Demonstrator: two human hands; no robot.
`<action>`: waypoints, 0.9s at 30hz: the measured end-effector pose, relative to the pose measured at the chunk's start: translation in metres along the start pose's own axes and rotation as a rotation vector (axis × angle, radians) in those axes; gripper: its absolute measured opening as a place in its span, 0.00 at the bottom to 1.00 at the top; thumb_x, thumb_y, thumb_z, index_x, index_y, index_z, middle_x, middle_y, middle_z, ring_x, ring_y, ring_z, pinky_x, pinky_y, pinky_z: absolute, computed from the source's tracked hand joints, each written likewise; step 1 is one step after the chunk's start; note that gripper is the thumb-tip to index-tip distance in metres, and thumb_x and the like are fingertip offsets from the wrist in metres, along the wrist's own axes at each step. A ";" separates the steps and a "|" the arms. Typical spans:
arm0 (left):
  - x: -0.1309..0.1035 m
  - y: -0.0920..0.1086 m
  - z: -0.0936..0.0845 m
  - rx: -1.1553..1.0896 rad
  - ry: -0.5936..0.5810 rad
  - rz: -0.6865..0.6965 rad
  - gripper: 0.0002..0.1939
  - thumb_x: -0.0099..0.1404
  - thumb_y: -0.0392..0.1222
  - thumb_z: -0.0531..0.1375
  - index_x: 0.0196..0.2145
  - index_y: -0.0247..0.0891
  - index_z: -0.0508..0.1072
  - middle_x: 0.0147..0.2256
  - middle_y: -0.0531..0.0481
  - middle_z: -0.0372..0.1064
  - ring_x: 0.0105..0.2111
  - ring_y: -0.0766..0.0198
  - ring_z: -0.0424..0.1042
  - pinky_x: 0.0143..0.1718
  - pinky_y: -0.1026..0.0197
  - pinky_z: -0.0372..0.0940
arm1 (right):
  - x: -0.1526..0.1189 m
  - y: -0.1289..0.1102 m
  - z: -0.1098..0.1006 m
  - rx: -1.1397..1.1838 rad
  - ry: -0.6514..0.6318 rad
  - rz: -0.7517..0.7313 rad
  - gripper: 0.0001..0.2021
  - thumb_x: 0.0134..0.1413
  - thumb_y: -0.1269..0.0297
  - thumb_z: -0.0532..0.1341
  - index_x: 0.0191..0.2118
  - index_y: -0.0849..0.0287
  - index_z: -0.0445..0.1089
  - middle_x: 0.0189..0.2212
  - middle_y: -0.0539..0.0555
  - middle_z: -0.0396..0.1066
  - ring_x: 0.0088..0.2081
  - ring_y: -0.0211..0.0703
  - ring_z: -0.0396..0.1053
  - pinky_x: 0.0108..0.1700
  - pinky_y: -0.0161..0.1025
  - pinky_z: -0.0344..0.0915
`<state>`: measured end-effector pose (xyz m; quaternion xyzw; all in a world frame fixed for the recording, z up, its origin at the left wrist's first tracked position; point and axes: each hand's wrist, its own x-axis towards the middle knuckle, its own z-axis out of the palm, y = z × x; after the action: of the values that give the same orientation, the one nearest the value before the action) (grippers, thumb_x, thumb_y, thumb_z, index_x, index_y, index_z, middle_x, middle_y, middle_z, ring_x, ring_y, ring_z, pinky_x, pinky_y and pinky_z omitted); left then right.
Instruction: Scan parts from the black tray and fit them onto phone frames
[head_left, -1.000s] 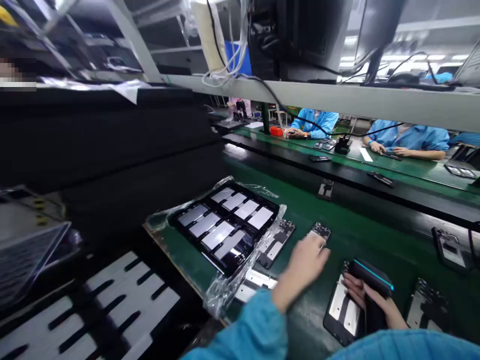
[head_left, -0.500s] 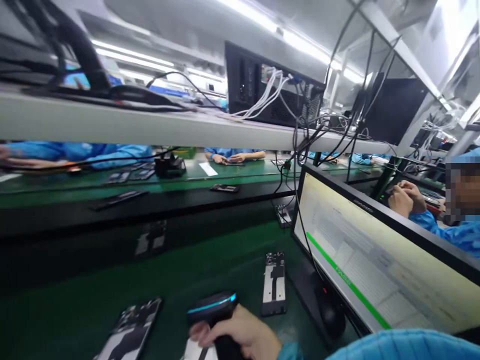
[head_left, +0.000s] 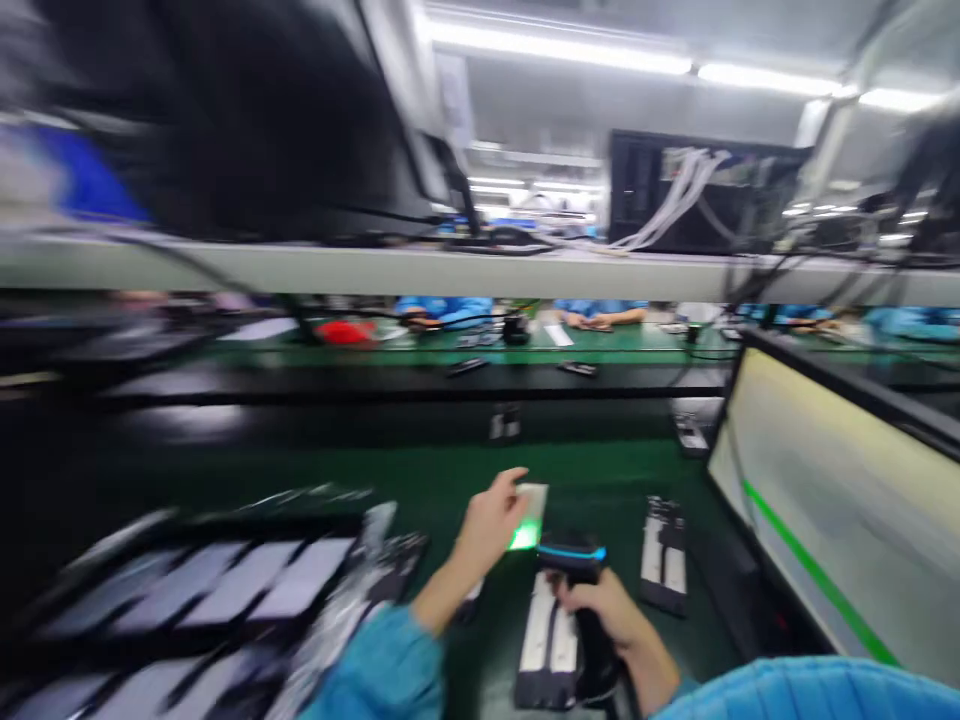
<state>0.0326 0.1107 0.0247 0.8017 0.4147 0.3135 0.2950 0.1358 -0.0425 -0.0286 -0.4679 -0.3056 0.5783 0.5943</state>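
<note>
My right hand (head_left: 600,605) is closed round the grip of a black handheld barcode scanner (head_left: 571,555) with a blue light strip. Green light falls on the lower part of a small white card (head_left: 533,502) in front of the scanner. My left hand (head_left: 491,518) is at the card's left edge and seems to grip it, with the index finger reaching over its top; blur hides the other fingertips. Just below the scanner lies an opened phone body (head_left: 546,645) with pale panels. Another opened phone body (head_left: 664,555) lies to the right.
On the left, a black tray (head_left: 247,630) holds several pale flat pieces, with clear plastic film (head_left: 330,620) round it. A monitor (head_left: 847,500) with a green bar stands right. A shelf (head_left: 525,270) crosses above, carrying a computer case (head_left: 705,190) and cables. People in blue sleeves sit beyond.
The view has swung left, bringing in the tray. My left hand and the white card have come into sight. The scanner stays in my right hand, and green light now shows on the card.
</note>
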 end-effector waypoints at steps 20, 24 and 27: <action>-0.078 -0.045 0.007 -0.506 -0.535 -0.134 0.16 0.61 0.40 0.59 0.47 0.36 0.71 0.41 0.47 0.71 0.35 0.62 0.73 0.34 0.63 0.67 | 0.029 -0.003 -0.027 0.214 0.094 0.059 0.21 0.40 0.60 0.71 0.43 0.64 0.77 0.50 0.62 0.76 0.54 0.57 0.70 0.64 0.51 0.58; -0.097 -0.041 0.006 -0.306 -0.440 0.001 0.14 0.61 0.38 0.59 0.46 0.39 0.73 0.46 0.44 0.69 0.48 0.56 0.71 0.51 0.53 0.67 | 0.032 -0.003 -0.029 0.206 0.107 0.082 0.22 0.41 0.62 0.71 0.45 0.64 0.77 0.50 0.62 0.76 0.56 0.57 0.70 0.65 0.52 0.57; -0.110 -0.047 -0.001 -0.034 -0.365 0.092 0.24 0.58 0.36 0.62 0.54 0.42 0.71 0.60 0.41 0.60 0.64 0.47 0.55 0.66 0.42 0.51 | 0.024 -0.006 -0.028 0.191 0.129 0.085 0.23 0.40 0.62 0.72 0.45 0.64 0.77 0.48 0.61 0.78 0.56 0.59 0.70 0.65 0.54 0.58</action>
<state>-0.0408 0.0400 -0.0375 0.8582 0.3118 0.1831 0.3643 0.1669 -0.0241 -0.0378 -0.4579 -0.1902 0.5983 0.6294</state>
